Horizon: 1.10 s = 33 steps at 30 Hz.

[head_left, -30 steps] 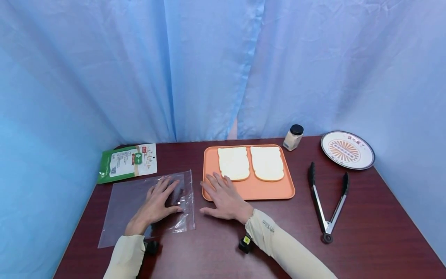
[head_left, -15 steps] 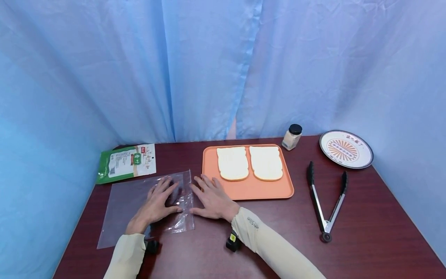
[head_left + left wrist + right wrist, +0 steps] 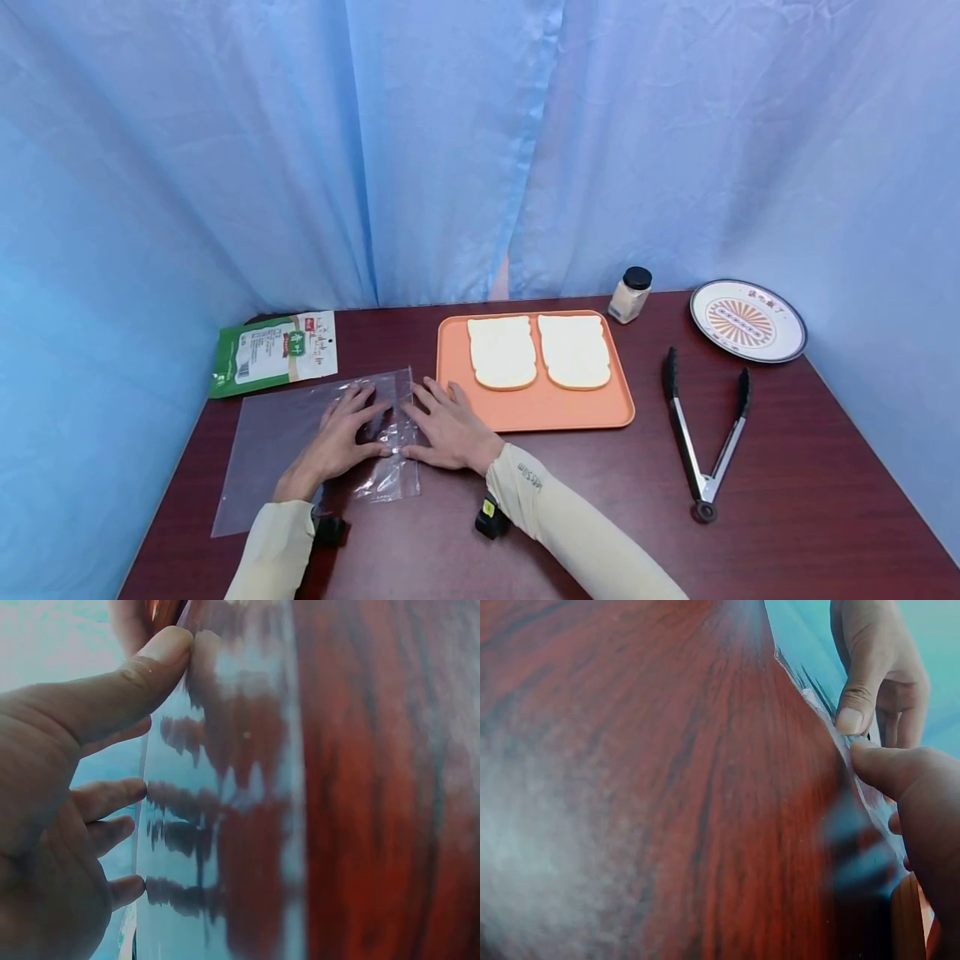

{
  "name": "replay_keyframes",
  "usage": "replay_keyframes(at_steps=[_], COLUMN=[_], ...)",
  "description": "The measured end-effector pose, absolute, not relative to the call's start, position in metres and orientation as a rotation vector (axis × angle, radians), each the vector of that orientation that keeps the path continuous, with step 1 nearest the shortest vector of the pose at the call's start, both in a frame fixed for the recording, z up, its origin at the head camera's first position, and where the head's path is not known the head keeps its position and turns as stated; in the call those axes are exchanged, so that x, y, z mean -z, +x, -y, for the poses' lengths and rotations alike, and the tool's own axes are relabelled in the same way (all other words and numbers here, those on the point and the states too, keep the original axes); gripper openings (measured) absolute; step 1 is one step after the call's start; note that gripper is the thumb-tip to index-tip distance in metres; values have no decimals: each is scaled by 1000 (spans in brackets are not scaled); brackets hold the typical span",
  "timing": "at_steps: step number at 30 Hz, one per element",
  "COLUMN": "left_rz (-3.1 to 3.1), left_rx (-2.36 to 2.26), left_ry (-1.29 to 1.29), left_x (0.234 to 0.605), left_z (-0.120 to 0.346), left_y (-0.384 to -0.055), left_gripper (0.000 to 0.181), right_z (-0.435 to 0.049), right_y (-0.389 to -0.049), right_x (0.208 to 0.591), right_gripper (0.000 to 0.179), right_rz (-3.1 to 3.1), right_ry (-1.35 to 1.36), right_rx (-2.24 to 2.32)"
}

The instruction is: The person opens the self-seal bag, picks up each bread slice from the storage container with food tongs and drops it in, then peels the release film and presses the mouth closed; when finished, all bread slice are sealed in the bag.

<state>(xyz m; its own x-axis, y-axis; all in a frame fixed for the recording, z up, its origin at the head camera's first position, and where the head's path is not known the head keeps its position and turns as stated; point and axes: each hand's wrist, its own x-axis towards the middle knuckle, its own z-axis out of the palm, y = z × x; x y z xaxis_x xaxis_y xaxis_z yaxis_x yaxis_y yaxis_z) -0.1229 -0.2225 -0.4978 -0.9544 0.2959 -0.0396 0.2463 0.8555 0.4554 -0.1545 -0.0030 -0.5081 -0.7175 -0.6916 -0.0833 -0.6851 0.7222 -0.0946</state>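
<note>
A clear plastic bag (image 3: 262,458) lies flat on the left half of the dark red table. My left hand (image 3: 337,437) rests on it with fingers spread, and in the left wrist view its fingertips touch the shiny film (image 3: 251,855). At the bag's right end is my right hand (image 3: 450,433), fingers spread over the crinkled edge. In the right wrist view, the right thumb (image 3: 881,766) touches the bag's edge close to the left thumb (image 3: 853,716). Whether the right fingers pinch any film is hidden.
An orange tray (image 3: 555,412) bearing two bread slices (image 3: 504,352) sits beyond my right hand. A green and white packet (image 3: 273,350) lies behind the bag. To the right are a black-lidded jar (image 3: 630,296), tongs (image 3: 705,467) with arms apart and a patterned plate (image 3: 783,333).
My right hand has moved left, from over the tray's near left corner onto the bag's right edge. The left hand has stayed on the bag.
</note>
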Motion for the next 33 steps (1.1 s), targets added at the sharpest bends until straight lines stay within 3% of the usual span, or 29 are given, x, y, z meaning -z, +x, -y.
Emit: replay_keyframes(at_steps=[33], left_rz=[-3090], left_rx=[-735], left_ry=[381], left_x=[508], left_z=[214], left_y=[-123], left_gripper=[25], right_z=[5], right_y=[-154], right_x=[513], right_gripper=[70], right_rz=[-2821], right_ry=[-1114], right_rx=[13])
